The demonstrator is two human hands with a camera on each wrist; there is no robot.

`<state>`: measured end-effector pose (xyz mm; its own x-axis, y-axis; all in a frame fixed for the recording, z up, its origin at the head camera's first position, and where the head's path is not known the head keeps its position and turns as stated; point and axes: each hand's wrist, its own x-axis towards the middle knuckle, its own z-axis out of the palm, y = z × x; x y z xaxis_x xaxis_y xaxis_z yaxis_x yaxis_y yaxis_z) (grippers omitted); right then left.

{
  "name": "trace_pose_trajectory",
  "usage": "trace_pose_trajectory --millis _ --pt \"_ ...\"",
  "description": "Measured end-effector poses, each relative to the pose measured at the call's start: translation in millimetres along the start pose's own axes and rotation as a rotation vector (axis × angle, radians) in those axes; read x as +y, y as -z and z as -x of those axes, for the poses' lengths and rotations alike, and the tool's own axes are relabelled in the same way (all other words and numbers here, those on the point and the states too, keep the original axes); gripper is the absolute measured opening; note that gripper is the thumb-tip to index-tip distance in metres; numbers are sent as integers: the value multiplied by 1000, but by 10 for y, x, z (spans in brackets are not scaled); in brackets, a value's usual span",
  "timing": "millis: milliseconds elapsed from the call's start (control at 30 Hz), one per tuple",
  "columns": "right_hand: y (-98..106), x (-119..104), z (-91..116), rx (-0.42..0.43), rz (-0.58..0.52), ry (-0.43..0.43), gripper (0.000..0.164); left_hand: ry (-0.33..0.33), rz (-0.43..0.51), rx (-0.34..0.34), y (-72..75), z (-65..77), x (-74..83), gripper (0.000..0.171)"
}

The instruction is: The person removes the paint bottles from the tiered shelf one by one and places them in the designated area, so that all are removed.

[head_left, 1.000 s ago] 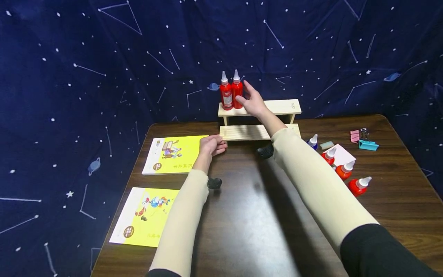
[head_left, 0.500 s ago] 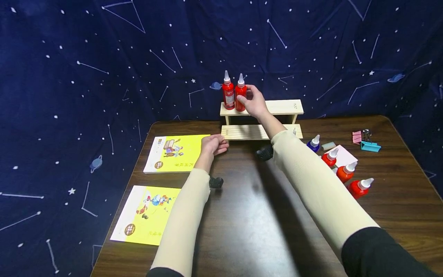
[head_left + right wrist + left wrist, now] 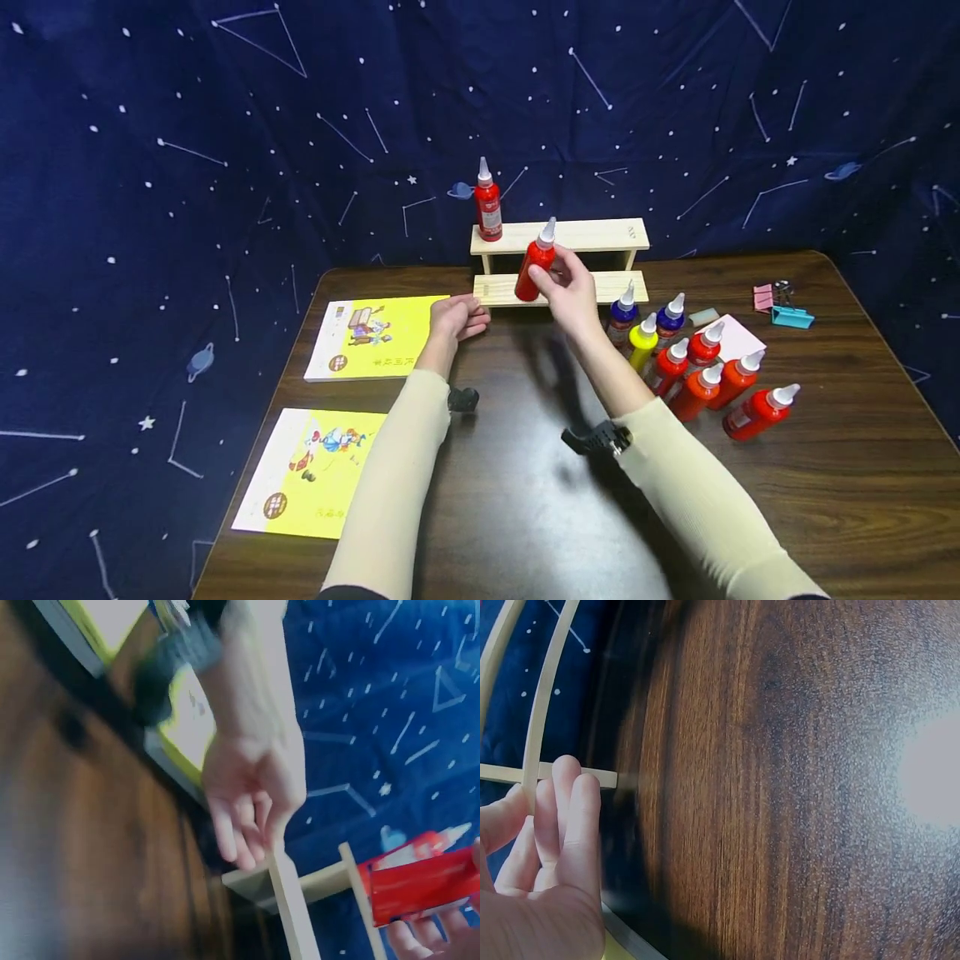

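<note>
My right hand grips a red squeeze bottle with a white pointed cap, thumb in front and fingers behind. The bottle leans slightly and overlaps the lower board in the head view. The right wrist view catches its red body at the side. A second red squeeze bottle stands upright on the left end of the top board of a two-step wooden shelf. My left hand pinches the left end of the lower board between thumb and fingers.
Several squeeze bottles stand at the right: blue, yellow, and red or orange. Behind them lie a pale pink pad, a small pale block and binder clips. Two yellow books lie left. A dark starry cloth hangs behind.
My right hand has taken hold of the right-hand red squeeze bottle and moved it off the top board, down and toward me. My left hand stays at the lower board.
</note>
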<state>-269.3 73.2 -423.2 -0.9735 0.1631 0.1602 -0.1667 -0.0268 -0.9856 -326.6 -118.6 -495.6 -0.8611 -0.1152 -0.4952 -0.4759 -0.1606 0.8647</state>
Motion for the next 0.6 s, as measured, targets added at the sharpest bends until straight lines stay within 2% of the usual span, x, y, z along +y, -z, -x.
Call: trace_pose_trajectory --millis 167,267,333,467,600 --pt "378 -4 607 -134 58 -8 47 -8 1 5 7 -5 -10 29" --pt "671 71 945 -212 133 -11 47 -20 -7 7 -3 -4 -14 29" --pt "898 150 1166 -232 173 -13 46 -20 -12 5 -14 -2 -21 29" --pt "1363 285 1590 -164 273 -20 47 -19 -17 -4 -31 7 -30 30" --pt "1718 369 1900 11 380 -39 49 -40 -18 -5 -35 9 -28 30"
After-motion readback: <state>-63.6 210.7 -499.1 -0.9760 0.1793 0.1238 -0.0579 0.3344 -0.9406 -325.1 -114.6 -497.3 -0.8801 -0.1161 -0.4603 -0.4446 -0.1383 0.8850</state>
